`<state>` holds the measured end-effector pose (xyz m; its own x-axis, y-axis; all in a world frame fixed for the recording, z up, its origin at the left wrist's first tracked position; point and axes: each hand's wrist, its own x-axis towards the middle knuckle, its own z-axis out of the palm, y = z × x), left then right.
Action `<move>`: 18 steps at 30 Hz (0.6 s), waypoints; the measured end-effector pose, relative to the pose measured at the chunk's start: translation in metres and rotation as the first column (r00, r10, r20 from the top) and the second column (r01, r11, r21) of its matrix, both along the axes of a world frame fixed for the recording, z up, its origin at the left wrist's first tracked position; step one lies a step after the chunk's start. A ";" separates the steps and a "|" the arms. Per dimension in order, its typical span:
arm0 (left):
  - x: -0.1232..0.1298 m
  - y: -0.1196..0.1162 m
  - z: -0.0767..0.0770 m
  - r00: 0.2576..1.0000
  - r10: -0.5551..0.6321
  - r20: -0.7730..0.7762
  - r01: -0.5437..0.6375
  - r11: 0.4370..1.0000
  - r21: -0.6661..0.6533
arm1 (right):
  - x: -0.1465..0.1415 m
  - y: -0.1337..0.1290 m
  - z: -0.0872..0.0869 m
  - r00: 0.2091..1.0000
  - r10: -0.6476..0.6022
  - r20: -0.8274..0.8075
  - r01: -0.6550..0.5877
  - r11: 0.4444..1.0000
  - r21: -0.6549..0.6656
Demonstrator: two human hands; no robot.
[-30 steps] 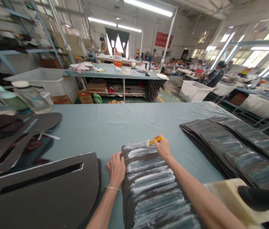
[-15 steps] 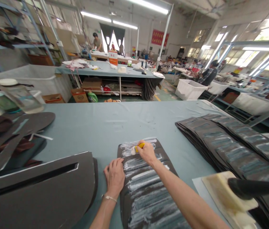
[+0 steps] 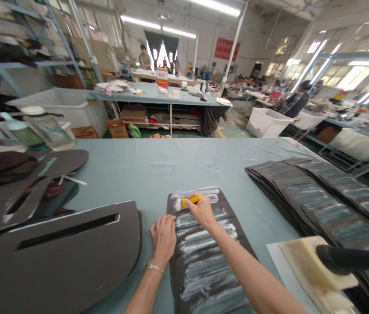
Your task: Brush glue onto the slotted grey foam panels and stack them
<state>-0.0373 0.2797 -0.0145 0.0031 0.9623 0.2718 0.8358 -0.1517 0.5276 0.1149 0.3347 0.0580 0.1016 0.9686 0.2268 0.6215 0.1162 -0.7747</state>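
Currently, a yellow-handled brush (image 3: pixel 187 202) is held to a white-streaked dark panel (image 3: pixel 200 266)

Nearest, the dark panel is laid lengthwise on a blue-grey table (image 3: pixel 138 170), its far end well short of the table's far edge; crosswise bands of white are spread along it. Toward the table's near left corner, a slotted panel (image 3: pixel 79 257) is laid flat. Toward the near right corner, a cream block (image 3: pixel 302 257) with a black handle (image 3: pixel 344 260) is rested partly on a pale sheet (image 3: pixel 277 257).

By the left hand (image 3: pixel 164 237), the left edge of the dark panel is touched, the fingers bent and close together; whether that edge is also pinched cannot be told. By the right hand (image 3: pixel 202 210), the brush is gripped between thumb and fingers, its bristles set on the panel's far end, near the left corner.

Farther along the table's right edge, streaked pieces (image 3: pixel 289 192) are stacked in overlapping piles. Toward the far left corner, dark cut pieces (image 3: pixel 69 161) and brown cloth (image 3: pixel 8 168) are heaped, with a greenish bottle (image 3: pixel 24 131) and a clear jar (image 3: pixel 50 131) placed behind them.

Beyond the far edge, a second table (image 3: pixel 153 97) is loaded with cloth scraps (image 3: pixel 112 87) and an orange-and-white container (image 3: pixel 162 78). To its right, a white bin (image 3: pixel 265 122) is placed beside a person in dark clothing (image 3: pixel 298 102).
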 end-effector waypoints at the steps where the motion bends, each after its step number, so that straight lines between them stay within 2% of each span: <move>1: 0.000 -0.004 -0.001 0.999 -0.021 -0.030 0.021 1.000 0.006 | -0.008 -0.002 -0.004 0.999 0.043 -0.015 -0.044 0.999 -0.004; 2: 0.001 -0.006 -0.002 0.998 -0.035 -0.055 0.036 0.999 0.009 | -0.011 -0.002 -0.008 0.998 0.061 -0.014 -0.061 0.998 -0.014; 4: 0.001 -0.010 -0.003 0.996 -0.041 -0.082 0.043 0.999 0.017 | 0.005 -0.002 -0.015 0.999 0.010 0.033 -0.009 0.999 -0.044; 6: 0.002 -0.011 -0.003 0.996 -0.030 -0.081 0.032 0.999 0.024 | 0.042 0.000 -0.019 0.985 -0.120 0.122 0.127 0.990 -0.054; 9: 0.002 -0.010 -0.002 0.998 -0.021 -0.059 0.023 0.999 0.028 | 0.109 0.000 -0.017 0.902 -0.333 0.276 0.349 0.937 -0.010; 11: 0.003 -0.009 -0.001 0.999 -0.016 -0.047 0.017 0.999 0.027 | 0.138 -0.001 -0.015 0.841 -0.397 0.368 0.419 0.908 0.022; 13: 0.003 -0.009 -0.001 0.999 -0.006 -0.038 0.007 1.000 0.024 | 0.149 -0.001 -0.014 0.805 -0.394 0.443 0.425 0.905 0.034; 18: 0.002 -0.012 -0.002 0.999 -0.002 -0.037 0.002 1.000 0.009 | 0.133 -0.005 -0.017 0.778 -0.382 0.499 0.413 0.909 0.051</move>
<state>-0.0349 0.2678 -0.0170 0.0149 0.9599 0.2798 0.8544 -0.1576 0.4952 0.2476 0.3297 0.0407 0.3722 0.8794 0.2967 0.8981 -0.2605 -0.3544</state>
